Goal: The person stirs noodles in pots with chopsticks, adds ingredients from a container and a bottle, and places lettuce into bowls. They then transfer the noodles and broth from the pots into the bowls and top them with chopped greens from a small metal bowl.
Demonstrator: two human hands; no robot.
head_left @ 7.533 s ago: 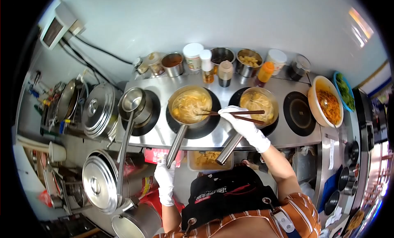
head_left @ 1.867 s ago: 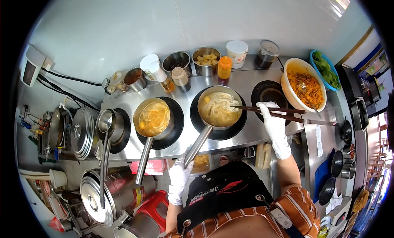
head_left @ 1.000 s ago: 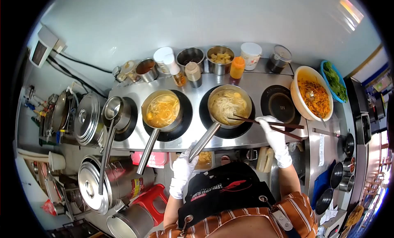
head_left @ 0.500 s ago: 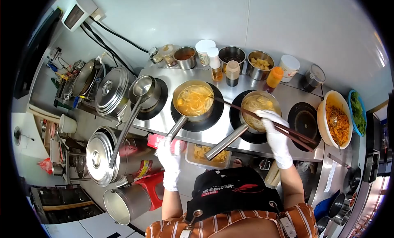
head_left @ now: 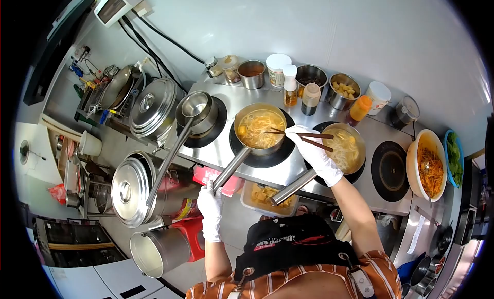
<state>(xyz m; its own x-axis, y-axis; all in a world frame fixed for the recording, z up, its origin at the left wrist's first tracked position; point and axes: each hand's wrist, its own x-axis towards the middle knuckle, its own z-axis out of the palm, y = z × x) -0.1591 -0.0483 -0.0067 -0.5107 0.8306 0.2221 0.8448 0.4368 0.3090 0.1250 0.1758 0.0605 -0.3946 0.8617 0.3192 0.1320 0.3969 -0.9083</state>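
My left hand [head_left: 210, 206], in a white glove, closes around the end of the handle of the left saucepan [head_left: 234, 167]. Noodles [head_left: 257, 128] in yellowish broth fill that pan. My right hand [head_left: 313, 154], also gloved, grips long brown chopsticks [head_left: 317, 135]; their tips reach into the noodles at the pan's right side. Below and beside my right hand stands the right saucepan [head_left: 296, 185], its handle pointing toward me. It holds pale noodles [head_left: 342, 152] in broth, partly covered by my right hand.
A ladle [head_left: 172, 157] rests across a pot on the left burner. Seasoning bottles [head_left: 311, 98], tubs and metal pots line the back. A dark burner [head_left: 389, 170] and a bowl of shredded orange food [head_left: 428, 165] are at right. Lidded steel pots [head_left: 128, 188] stand at left.
My right hand has moved left from over the right saucepan, and the chopsticks now reach further into the left pan's noodles. My left hand stays at the handle. The view has shifted.
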